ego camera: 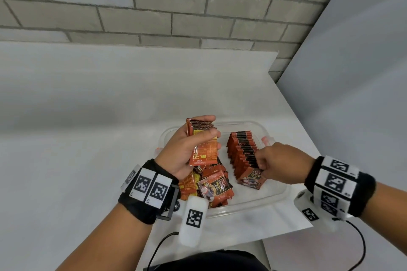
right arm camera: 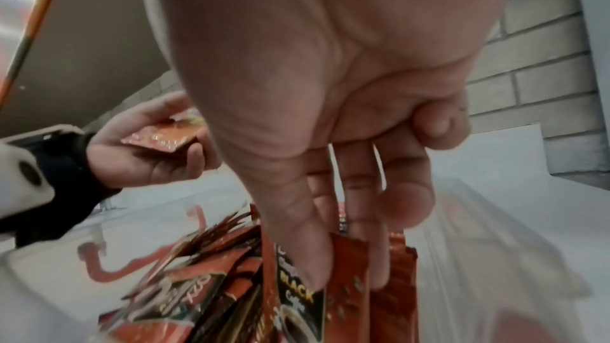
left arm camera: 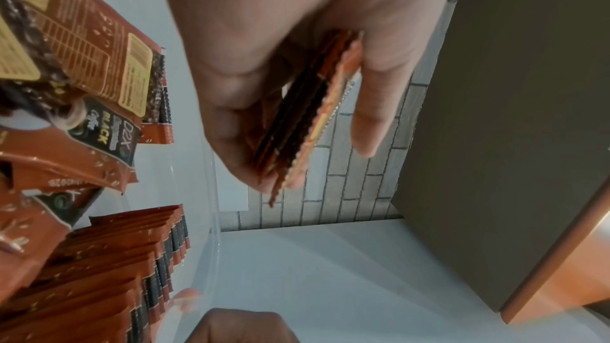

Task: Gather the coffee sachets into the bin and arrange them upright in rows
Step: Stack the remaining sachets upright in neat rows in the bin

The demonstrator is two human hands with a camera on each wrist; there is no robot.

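Note:
A clear plastic bin (ego camera: 276, 192) sits on the white table. Inside, at its right, a row of red coffee sachets (ego camera: 242, 149) stands upright. A loose pile of sachets (ego camera: 212, 187) lies at the bin's near left. My left hand (ego camera: 207, 136) hovers above the bin's left side and grips a small stack of sachets (ego camera: 203, 154) between thumb and fingers; the left wrist view shows this stack (left arm camera: 303, 119) edge-on. My right hand (ego camera: 262, 167) reaches into the near end of the row. Its thumb and fingers pinch the top of a sachet (right arm camera: 350, 296) there.
A brick wall (ego camera: 154, 6) runs behind the table and a grey panel (ego camera: 352, 94) stands to the right. The table's edge (ego camera: 297, 121) passes close to the bin's right side. Red latches (ego camera: 265, 139) sit on the bin's rim. Black cables (ego camera: 163, 246) hang near my body.

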